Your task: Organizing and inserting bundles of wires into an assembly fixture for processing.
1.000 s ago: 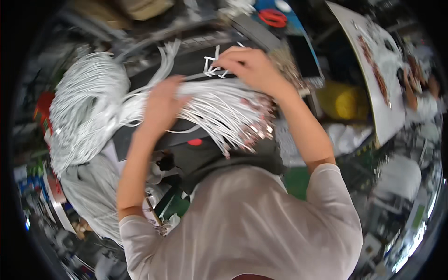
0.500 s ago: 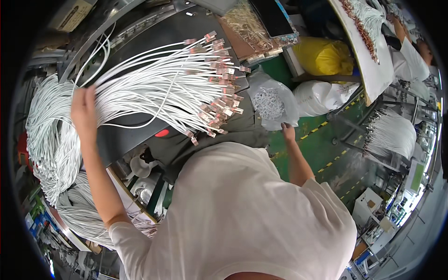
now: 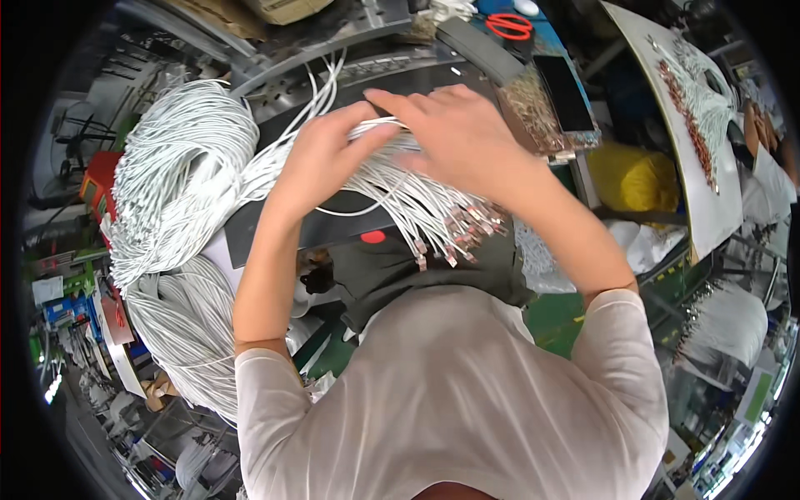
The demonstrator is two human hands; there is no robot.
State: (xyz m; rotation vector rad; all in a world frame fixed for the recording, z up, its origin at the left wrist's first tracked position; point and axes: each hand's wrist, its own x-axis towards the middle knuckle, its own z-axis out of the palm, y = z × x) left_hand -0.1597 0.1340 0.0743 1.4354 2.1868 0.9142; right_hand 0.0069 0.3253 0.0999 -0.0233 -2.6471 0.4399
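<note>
A thick bundle of white cables (image 3: 400, 200) lies across the dark work surface, its connector ends (image 3: 467, 229) with copper-coloured metal pointing right. My left hand (image 3: 321, 158) is over the middle of the bundle, thumb and fingers closed around some of the cables. From the right, my right hand (image 3: 462, 137) reaches over the same bundle, fingers stretched leftward across the strands and slightly smeared by motion. Its thumb is blurred, and the cables under the palm are hidden. A clear plastic bag of small white pieces (image 3: 537, 258) is partly covered by my right forearm.
Coiled white cables (image 3: 187, 158) are heaped to the left, with another bundle (image 3: 187, 333) below. Red-handled scissors (image 3: 508, 27), a dark flat device (image 3: 562, 93) and a tray of small metal parts (image 3: 527, 108) lie beyond my right hand. A yellow bag (image 3: 637, 179) stands at right.
My right hand has let go of the plastic bag and come up onto the cable bundle. My left hand has shifted rightward along the cables. The view has turned, moving the scene rightward.
</note>
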